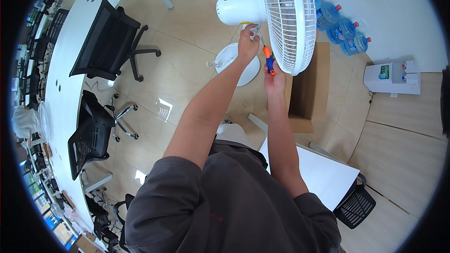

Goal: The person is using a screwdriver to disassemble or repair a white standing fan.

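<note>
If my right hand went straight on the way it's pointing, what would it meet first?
Probably the fan cage, just beyond the right hand and its screwdriver, though depth is unclear.

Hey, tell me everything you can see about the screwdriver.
The screwdriver has a plastic-looking orange and dark blue handle and a thin, metallic-looking shaft. It slants, the right hand holding the handle's lower part, the shaft reaching up-picture toward the white fan, near the left hand. Its tip isn't clear.
</note>
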{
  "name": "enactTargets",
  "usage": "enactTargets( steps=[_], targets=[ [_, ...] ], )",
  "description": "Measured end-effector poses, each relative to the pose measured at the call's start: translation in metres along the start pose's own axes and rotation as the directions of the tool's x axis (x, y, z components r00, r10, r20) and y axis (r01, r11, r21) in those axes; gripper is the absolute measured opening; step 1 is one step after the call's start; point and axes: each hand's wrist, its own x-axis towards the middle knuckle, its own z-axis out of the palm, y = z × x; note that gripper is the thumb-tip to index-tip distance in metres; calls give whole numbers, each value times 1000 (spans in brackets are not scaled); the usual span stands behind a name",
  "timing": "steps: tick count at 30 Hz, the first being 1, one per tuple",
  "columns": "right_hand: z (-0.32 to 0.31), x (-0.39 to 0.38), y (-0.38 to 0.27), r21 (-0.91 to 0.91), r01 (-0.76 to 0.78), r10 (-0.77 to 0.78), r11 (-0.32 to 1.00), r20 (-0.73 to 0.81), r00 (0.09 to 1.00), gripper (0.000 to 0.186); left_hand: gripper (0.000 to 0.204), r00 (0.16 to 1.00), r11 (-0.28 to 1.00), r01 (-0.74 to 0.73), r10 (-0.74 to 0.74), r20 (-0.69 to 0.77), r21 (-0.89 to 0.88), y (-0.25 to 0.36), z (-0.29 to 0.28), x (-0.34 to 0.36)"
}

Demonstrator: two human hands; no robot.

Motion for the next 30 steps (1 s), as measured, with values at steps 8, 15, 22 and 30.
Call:
enactTargets(
  steps=[8, 15, 22, 30],
  targets=[
    [0, 1, 3, 9, -8, 8, 1000, -28, 1000, 20, 33, 1000, 998, -3, 5, 21, -67, -8, 3, 10],
    [-3, 0, 1, 7, -1, 1, 1000, -22, 1000, 24, 24, 998, 992, -17, 10, -54, -126, -7, 10, 13],
    [-6, 4, -1, 59, -16, 18, 998, -45, 999, 31, 21, 902, 852, 357, -421, -97, -383, -4, 28, 27],
    [-24, -5, -8, -40, 33, -30, 999, 87, 996, 32, 19, 922, 837, 319, -383, -59, -445, -22, 27, 26]
  ],
)
